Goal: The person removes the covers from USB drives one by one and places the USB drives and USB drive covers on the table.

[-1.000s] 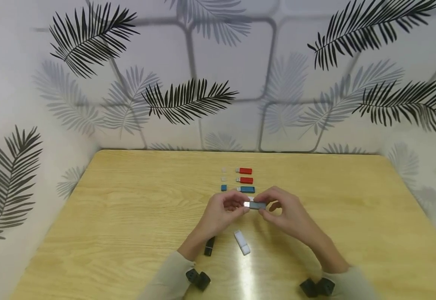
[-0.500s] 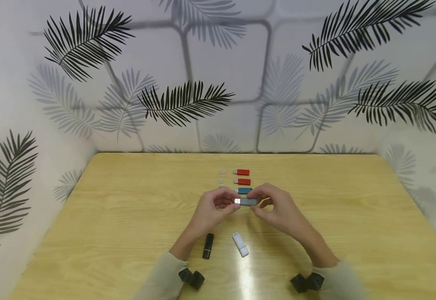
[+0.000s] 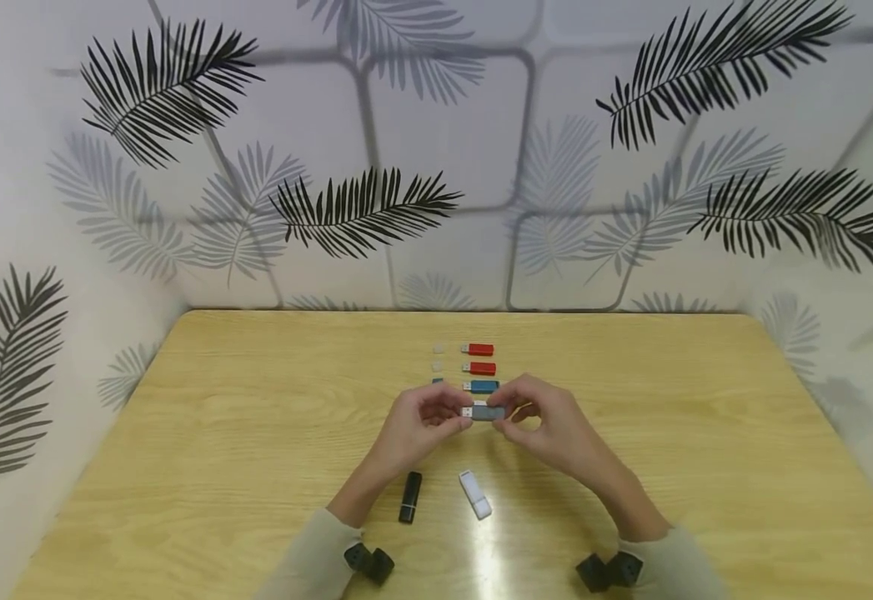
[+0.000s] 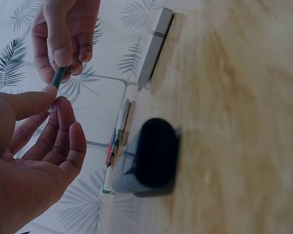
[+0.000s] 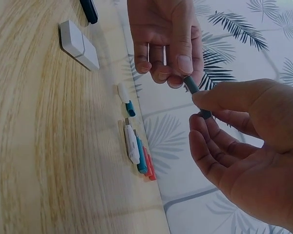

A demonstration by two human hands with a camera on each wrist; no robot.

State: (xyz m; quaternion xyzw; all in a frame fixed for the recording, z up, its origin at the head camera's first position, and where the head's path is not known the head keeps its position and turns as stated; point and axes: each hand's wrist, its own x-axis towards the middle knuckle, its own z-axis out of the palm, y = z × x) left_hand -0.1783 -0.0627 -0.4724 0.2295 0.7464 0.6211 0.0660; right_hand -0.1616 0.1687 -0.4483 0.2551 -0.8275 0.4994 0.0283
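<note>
Reckoned done: four USB drives, plugs bare, toward 12 o'clock of the hands: far red drive (image 3: 481, 350), near red drive (image 3: 483, 368), blue drive (image 3: 484, 387), uncapped white drive (image 5: 132, 144). Caps, at 10 to 11 o'clock: two clear caps (image 3: 437, 367), blue cap (image 5: 131, 108), white cap (image 5: 123, 92).

Reckoned left: capped white drive (image 3: 475, 495), 6 o'clock; capped black drive (image 3: 409, 497), between 7 and 8.

In hand: one grey USB drive (image 3: 485, 412), slim, oblong, above the wooden table (image 3: 256, 433), pale plug end toward 9 o'clock; whether a clear cap covers it, I cannot tell. Left hand (image 3: 413, 429): thumb and forefinger pinch the plug end, other fingers loosely bent. Right hand (image 3: 549, 421): thumb and forefinger pinch the 3 o'clock end, others bent.
</note>
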